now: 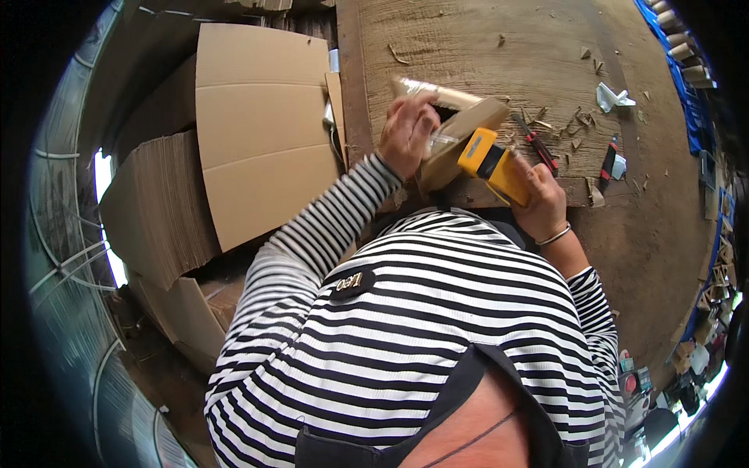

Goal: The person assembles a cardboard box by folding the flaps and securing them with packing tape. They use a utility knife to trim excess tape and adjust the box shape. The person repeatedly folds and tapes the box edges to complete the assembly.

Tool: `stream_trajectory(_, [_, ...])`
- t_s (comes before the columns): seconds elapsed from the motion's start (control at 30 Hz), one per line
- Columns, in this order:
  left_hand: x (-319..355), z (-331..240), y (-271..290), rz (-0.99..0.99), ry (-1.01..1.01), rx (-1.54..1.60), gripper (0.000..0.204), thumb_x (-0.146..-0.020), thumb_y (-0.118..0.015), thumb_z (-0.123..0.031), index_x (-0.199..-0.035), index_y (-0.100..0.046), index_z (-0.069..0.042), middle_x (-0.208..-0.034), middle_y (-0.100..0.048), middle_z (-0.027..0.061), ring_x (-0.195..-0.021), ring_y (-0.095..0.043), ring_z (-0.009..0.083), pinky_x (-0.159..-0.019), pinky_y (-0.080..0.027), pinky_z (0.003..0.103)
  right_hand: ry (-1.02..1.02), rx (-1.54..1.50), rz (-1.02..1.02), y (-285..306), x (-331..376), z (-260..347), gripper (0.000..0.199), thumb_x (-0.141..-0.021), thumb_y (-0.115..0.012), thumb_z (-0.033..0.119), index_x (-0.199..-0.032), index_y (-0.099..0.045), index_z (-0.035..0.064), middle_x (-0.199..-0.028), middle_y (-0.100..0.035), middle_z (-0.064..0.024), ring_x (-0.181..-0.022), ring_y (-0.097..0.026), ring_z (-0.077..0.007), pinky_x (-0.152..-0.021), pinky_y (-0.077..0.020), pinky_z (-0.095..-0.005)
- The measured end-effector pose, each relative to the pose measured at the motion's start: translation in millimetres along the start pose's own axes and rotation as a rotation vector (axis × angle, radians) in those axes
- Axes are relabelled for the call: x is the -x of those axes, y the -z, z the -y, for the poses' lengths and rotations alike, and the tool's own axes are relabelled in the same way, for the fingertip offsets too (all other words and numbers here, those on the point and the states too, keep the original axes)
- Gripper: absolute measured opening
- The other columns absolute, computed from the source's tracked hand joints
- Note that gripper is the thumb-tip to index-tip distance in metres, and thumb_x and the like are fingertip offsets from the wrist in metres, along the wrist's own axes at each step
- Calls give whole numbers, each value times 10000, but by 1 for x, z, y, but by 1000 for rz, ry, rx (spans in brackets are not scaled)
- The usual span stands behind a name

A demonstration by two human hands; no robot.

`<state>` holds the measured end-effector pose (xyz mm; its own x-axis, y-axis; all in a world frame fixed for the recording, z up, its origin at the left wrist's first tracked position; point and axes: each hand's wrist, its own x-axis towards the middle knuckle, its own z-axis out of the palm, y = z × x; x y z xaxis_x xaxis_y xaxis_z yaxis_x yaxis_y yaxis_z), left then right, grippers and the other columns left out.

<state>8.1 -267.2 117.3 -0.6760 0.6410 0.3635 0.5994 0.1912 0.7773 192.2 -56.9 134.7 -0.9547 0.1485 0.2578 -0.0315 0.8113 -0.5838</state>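
My left hand (pixel 407 131) is curled around the near end of a small cardboard box (pixel 456 136), fingers wrapped over its edge and holding it tilted above the wooden bench (pixel 484 47). The hand is a little blurred, so I cannot tell exactly how the fingertips sit. My right hand (pixel 540 201) is closed tightly around the handle of a yellow tape dispenser (pixel 493 162), whose head presses against the right side of the box. A thin bangle (pixel 555 235) rings my right wrist, just behind the dispenser.

The box sits between my two hands, directly in front of my striped shirt (pixel 406 327). Just right of the box, red-handled scissors (pixel 537 145) lie flat on the bench, and a little further right of the box lies a red and black tool (pixel 609 160). Beyond the box, scattered cardboard scraps (pixel 573 125) litter the bench, with a crumpled white piece (pixel 612 97) well apart to the far right. Left of the box, off the bench edge, a stack of flat cardboard sheets (pixel 261 132) leans over more piled cardboard (pixel 160 210).
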Motion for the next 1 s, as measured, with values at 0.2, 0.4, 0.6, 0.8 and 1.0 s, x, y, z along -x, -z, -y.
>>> stream_trajectory(0.2, [49,-43,9,10,78,-144,273,-945,-485,-207,-1157,-540,-45,-792,-578,34,-815,-535,173,-910,-326,342,80,-25,53,-8,18,-4,740,-575,-712,20,-1275,-557,204,-746,-482,-73,-637,-540,-241,-560,-480,-330])
stream_trajectory(0.4, [15,-43,17,124,-91,-353,325,-844,-618,-132,-1159,-591,-57,-966,-633,106,-913,-588,242,-850,-431,385,93,-33,62,-6,23,-1,720,-580,-721,22,-1264,-567,184,-731,-483,-78,-597,-532,-243,-529,-470,-323])
stream_trajectory(0.6, [-34,-29,-30,678,59,-333,422,-951,-455,-348,-1347,-448,-204,-1284,-539,57,-1112,-553,233,-972,-433,391,82,-113,88,-6,33,-1,708,-582,-719,17,-1258,-570,162,-728,-487,-84,-601,-534,-246,-534,-465,-324])
stream_trajectory(0.8, [-40,-6,-24,724,-96,-179,374,-967,-438,-256,-1336,-455,-317,-1391,-429,70,-1172,-522,249,-977,-456,350,69,-137,75,-13,29,-6,733,-576,-710,-18,-1269,-561,171,-749,-494,-83,-610,-545,-254,-556,-481,-323])
stream_trajectory(1.0, [-9,-8,23,670,-192,-350,639,-824,-489,-640,-1348,-448,-276,-1459,-291,152,-1371,-215,342,-1119,-127,514,41,-174,60,-15,20,-6,775,-587,-724,-11,-1303,-527,209,-758,-498,-82,-641,-554,-264,-583,-491,-338])
